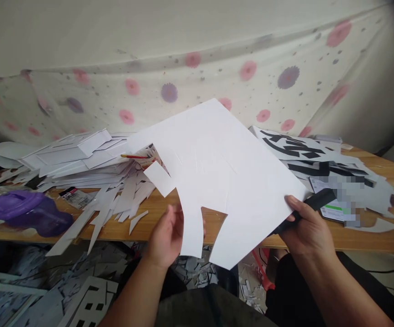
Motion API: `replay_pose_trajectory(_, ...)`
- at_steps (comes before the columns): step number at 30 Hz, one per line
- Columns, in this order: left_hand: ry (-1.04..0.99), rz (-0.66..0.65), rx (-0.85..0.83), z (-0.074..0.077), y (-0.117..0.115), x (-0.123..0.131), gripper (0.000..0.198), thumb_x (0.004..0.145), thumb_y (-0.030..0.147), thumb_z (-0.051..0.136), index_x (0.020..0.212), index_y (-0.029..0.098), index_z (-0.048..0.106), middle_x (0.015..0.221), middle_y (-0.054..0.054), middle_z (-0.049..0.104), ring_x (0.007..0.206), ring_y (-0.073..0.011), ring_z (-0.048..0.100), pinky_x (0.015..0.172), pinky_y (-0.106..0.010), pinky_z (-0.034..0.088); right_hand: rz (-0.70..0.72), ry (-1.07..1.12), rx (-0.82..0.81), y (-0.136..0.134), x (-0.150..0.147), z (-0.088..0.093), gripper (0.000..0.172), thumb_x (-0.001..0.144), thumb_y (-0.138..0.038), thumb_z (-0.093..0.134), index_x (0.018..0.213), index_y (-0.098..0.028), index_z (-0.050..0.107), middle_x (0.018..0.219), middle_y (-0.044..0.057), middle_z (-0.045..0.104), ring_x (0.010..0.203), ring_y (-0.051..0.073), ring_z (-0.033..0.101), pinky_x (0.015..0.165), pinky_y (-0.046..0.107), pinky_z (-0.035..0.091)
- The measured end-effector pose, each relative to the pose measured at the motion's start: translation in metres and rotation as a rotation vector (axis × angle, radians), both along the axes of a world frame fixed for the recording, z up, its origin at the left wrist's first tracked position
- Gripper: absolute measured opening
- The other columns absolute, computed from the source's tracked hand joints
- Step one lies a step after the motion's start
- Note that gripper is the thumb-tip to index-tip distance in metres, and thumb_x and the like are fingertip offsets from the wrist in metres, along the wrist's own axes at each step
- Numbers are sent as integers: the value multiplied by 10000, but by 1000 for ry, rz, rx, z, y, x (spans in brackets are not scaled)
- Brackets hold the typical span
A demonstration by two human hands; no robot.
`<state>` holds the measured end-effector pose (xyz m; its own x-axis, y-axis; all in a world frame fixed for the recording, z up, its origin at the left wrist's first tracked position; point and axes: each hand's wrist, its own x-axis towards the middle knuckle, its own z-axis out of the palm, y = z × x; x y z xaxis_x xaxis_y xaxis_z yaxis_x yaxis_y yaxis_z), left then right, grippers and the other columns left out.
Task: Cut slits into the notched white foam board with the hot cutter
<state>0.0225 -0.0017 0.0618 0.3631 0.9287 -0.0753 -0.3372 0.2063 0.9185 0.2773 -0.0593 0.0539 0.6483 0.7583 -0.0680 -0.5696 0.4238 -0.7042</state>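
Note:
A large white sheet (pixel 217 168) with cut-out notches is held tilted above the wooden table's front edge (pixel 142 229). My left hand (pixel 167 236) grips a narrow strip at the sheet's lower left, fingers behind it. My right hand (pixel 307 227) pinches the sheet's right corner with the thumb on top and also holds a black knife-like tool (pixel 314 202), which points right along the table.
A heap of white offcuts (pixel 81 163) with a red pencil (pixel 133 156) covers the table's left. A purple object (pixel 29 211) lies at far left. Black-and-white cut sheets (pixel 306 152) lie at right. Scraps litter the floor (pixel 47 281). A flowered cloth (pixel 190 86) hangs behind.

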Motion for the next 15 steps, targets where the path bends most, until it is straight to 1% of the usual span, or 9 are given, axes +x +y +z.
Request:
replay_pose_trajectory(2, 23, -154, -32, 2, -10, -4, 641, 724, 641, 671, 1134, 163, 549, 811, -131, 711, 625, -248, 675, 570, -334, 553, -55, -39, 31, -1, 6, 5, 334, 507, -168, 822, 648, -163, 519, 526, -101, 407, 391, 3, 308, 342, 132, 287)
replay_pose_trajectory(4, 50, -194, -46, 2, -20, -1, 576, 764, 523, 701, 1180, 173, 512, 816, -104, 705, 624, -209, 667, 557, -279, 539, -93, -78, 51, -1, 9, 8, 315, 503, -170, 820, 628, -164, 531, 513, -94, 425, 387, 13, 325, 343, 148, 297)
replay_pose_trajectory(7, 50, -73, -45, 0, -30, 12, 413, 838, 456, 633, 1116, 169, 524, 660, -21, 637, 520, -135, 575, 505, -228, 496, -62, -134, 32, 0, 12, 7, 296, 508, -205, 825, 588, -172, 542, 472, -82, 434, 376, 37, 350, 348, 179, 317)
replay_pose_trajectory(9, 44, 12, -16, -1, -33, 19, 354, 844, 456, 622, 1028, 164, 540, 586, 13, 579, 492, -112, 523, 473, -196, 447, -28, -205, -34, 0, 19, 5, 280, 525, -254, 829, 596, -179, 569, 466, -59, 475, 387, 84, 419, 361, 216, 349)
replay_pose_trajectory(10, 45, 45, 1, -1, -33, 21, 336, 838, 457, 629, 982, 167, 541, 569, 22, 562, 491, -108, 511, 463, -186, 426, -50, -271, -74, -2, 25, 4, 267, 538, -283, 828, 611, -181, 593, 479, -40, 512, 414, 116, 468, 380, 237, 376)
replay_pose_trajectory(11, 48, 67, 16, 0, -32, 21, 320, 833, 458, 634, 936, 171, 536, 563, 25, 555, 498, -109, 509, 458, -182, 410, -105, -363, -115, -5, 33, 4, 250, 559, -308, 826, 629, -181, 622, 512, -16, 558, 465, 147, 516, 410, 255, 404)
replay_pose_trajectory(13, 61, 83, 40, 0, -32, 20, 309, 832, 467, 636, 874, 179, 530, 571, 22, 565, 505, -112, 512, 469, -188, 407, -279, -562, -150, -17, 50, 7, 211, 622, -343, 812, 656, -185, 677, 616, 22, 630, 590, 175, 561, 490, 269, 444)
replay_pose_trajectory(14, 80, 91, 62, 0, -31, 18, 311, 832, 470, 638, 843, 179, 530, 579, 18, 577, 498, -111, 514, 480, -195, 412, -336, -644, -148, -25, 58, 8, 191, 677, -357, 794, 670, -193, 698, 674, 33, 649, 643, 177, 560, 529, 270, 453)
replay_pose_trajectory(15, 116, 101, 101, -1, -32, 17, 315, 837, 474, 632, 813, 177, 532, 584, 13, 588, 492, -110, 519, 498, -202, 420, -339, -662, -103, -34, 64, 10, 184, 725, -376, 771, 677, -210, 706, 693, 35, 646, 657, 179, 555, 534, 271, 447)
